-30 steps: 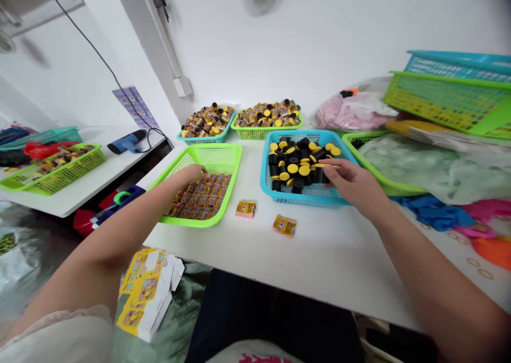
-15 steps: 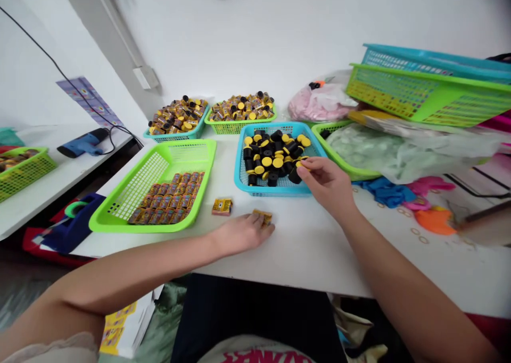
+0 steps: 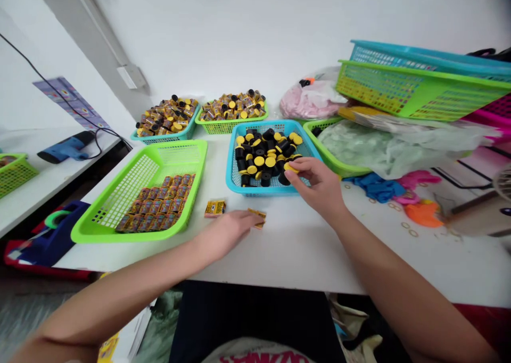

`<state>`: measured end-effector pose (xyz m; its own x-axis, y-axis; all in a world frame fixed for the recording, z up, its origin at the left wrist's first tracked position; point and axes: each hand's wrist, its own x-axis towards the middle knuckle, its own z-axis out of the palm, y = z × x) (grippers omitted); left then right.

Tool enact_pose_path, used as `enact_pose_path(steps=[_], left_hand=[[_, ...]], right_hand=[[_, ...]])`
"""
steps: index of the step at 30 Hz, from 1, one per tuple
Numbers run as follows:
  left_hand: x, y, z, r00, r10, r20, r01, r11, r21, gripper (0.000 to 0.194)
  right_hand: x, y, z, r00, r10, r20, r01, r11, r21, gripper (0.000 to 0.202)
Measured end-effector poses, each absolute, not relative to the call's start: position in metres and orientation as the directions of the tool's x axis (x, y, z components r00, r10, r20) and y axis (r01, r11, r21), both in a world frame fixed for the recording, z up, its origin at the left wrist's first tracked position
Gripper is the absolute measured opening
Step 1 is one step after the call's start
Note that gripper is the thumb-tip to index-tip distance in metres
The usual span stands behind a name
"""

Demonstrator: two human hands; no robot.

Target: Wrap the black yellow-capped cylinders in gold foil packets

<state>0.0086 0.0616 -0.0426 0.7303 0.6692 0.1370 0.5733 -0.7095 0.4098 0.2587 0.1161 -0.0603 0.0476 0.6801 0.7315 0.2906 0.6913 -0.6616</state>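
The stubby yellow-capped cylinder [image 3: 285, 176], over the near side of the blue lattice basket [image 3: 230, 174], is pinched by the right hand [image 3: 319, 184]; a light rim grip should suit its smooth-looking round end; the left hand [image 3: 227, 232] touches a printed packet [image 3: 261, 214] on the white table [image 3: 291, 246], though whether it grips I cannot tell.

The top [image 3: 245, 345] is pale with pink lettering [image 3: 261, 359], the trousers [image 3: 251, 312] dark. Left hand [image 3: 225, 232] and right hand [image 3: 318, 186] are bare.
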Motion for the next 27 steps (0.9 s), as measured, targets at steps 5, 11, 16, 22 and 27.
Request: enact_pose_path(steps=[5,11,16,22,27], left_hand=[[0.02,0.081,-0.027,0.453,0.831,0.323,0.324,-0.491,0.809,0.012],[0.027,0.095,-0.052,0.414,0.881,0.228,0.251,-0.351,0.902,0.033],[0.022,0.089,-0.065,0.491,0.823,0.287,0.314,-0.474,0.823,0.03],[0.022,0.086,-0.065,0.437,0.791,0.429,0.285,-0.574,0.768,0.031],[0.024,0.086,-0.065,0.356,0.857,0.373,0.172,-0.452,0.875,0.033]], right_hand=[[0.25,0.108,-0.056,0.08,0.655,0.751,0.268,0.712,-0.649,0.009],[0.238,0.098,-0.051,0.184,0.789,0.587,0.077,0.583,-0.809,0.023],[0.23,0.089,-0.053,0.061,0.932,0.357,-0.186,0.362,-0.913,0.026],[0.224,0.086,-0.059,-0.018,0.969,0.245,-0.218,0.235,-0.947,0.03],[0.225,0.085,-0.057,0.024,0.901,0.433,0.016,0.433,-0.901,0.023]])
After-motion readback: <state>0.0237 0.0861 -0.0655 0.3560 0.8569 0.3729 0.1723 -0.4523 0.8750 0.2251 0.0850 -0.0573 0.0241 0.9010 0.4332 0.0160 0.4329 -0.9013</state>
